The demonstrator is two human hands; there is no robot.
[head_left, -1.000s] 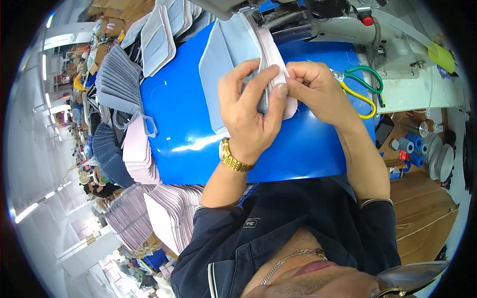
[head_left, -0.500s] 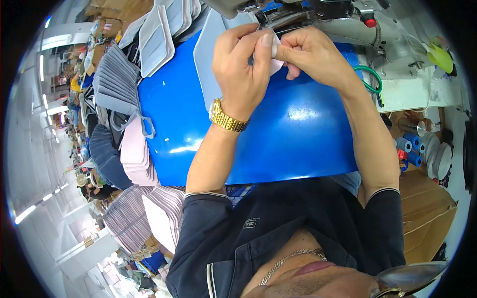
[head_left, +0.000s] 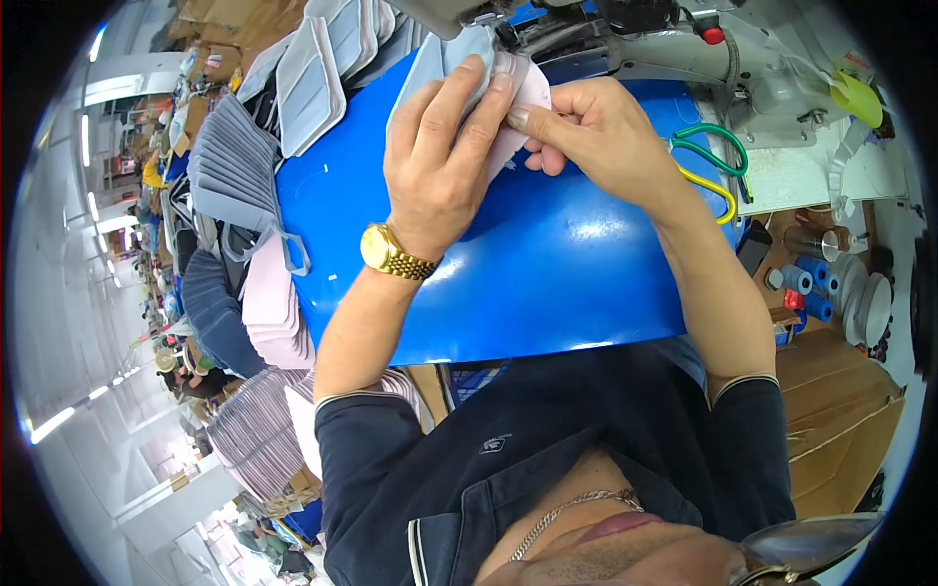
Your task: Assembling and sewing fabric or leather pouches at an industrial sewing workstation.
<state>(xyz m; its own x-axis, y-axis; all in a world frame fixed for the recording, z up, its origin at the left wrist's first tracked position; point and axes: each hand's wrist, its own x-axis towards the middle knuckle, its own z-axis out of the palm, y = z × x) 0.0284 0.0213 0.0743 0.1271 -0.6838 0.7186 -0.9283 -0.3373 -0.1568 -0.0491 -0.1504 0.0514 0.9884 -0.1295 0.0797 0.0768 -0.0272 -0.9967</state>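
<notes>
My left hand (head_left: 435, 181) lies over a light grey-blue fabric panel (head_left: 422, 73) and a pale pink fabric piece (head_left: 532, 86), fingers stretched out and pressing on them. The pink piece has a rounded edge and rests partly over the panel. At its right edge, my right hand (head_left: 601, 137) pinches the fabric between thumb and curled fingers. Both hands are above the blue work surface (head_left: 557, 283), just in front of a machine (head_left: 562, 49) at the top. My left thumb is hidden.
Scissors with green and yellow handles (head_left: 733, 200) lie beside my right forearm. Stacks of grey panels (head_left: 230, 156), pink panels (head_left: 269, 303) and dark blue panels (head_left: 215, 308) stand along the left. Thread spools (head_left: 813, 278) and a cardboard box (head_left: 840, 410) are at the right.
My left hand has moved left and down, its fingers spreading from a pinch to lie flat on the fabric. More of the pink piece shows. The yellow scissor handle has come into sight.
</notes>
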